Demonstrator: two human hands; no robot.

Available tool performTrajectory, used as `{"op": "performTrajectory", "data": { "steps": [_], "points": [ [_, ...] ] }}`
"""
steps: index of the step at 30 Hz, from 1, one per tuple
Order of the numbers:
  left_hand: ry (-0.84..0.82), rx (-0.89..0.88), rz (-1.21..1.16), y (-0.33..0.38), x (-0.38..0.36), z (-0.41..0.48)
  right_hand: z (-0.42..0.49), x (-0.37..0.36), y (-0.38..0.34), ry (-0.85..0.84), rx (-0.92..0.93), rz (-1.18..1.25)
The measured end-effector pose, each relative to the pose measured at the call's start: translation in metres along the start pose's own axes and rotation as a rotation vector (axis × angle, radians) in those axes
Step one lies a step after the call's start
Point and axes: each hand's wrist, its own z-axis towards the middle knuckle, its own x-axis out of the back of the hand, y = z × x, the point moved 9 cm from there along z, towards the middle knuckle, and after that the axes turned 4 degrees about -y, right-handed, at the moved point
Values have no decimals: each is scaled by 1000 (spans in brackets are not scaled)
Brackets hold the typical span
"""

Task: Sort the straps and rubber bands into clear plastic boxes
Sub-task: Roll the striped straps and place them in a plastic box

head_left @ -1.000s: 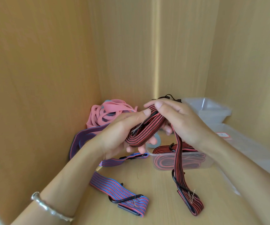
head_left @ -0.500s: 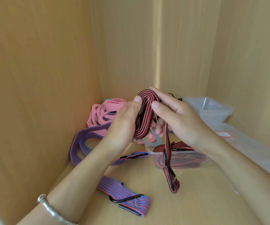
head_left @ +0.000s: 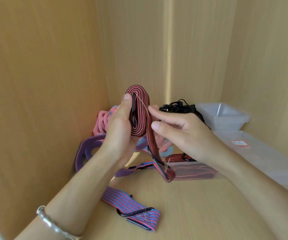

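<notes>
While pink rubber bands [head_left: 101, 122] and a blue striped strap [head_left: 122, 200] lie loose at left, the left hand [head_left: 120, 135] grips a coiled red strap [head_left: 139, 115] and the right hand [head_left: 179, 134] pinches its tail. One clear box [head_left: 209, 176] holds another red strap [head_left: 190, 172], so sorting looks barely begun.

The red strap [head_left: 140, 118] is now wound further in the left hand [head_left: 119, 135], its dangling tail shorter.

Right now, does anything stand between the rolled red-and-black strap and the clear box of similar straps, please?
Nothing visible does: the red-and-black strap is just above-left of the clear box, its tail hanging beside it.
</notes>
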Motion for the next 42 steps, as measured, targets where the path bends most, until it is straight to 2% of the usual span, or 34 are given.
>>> {"op": "performTrajectory", "data": {
  "steps": [4, 9, 13, 17, 20, 23, 27, 32, 42],
  "points": [
    [-30, 6, 65, 0, -6, -3, -2, 10, -7, 87, 31, 11],
    [9, -47, 260, -2, -4, -3, -6, 26, -17, 249, 125, 24],
    [-29, -101, 427, -2, -9, -2, -3, 27, -13, 288, 122, 4],
    [-66, -97, 438, -2, -14, -4, -2, 27, -11, 295, 104, -44],
    [-11, -103, 443, -1, -8, -3, -4, 35, -13, 339, 102, -1],
    [78, -79, 429, 0, 6, 2, -5, 45, -9, 393, 78, 4],
    [113, -21, 489, -2, 14, 4, -4, 47, -3, 386, 44, -40],
    [122, -4, 705, -9, 23, 12, -3, 43, -4, 361, 49, -76],
    [20, 131, 723, -24, 21, 13, -7, 60, -2, 528, 48, -129]
  ]
}}
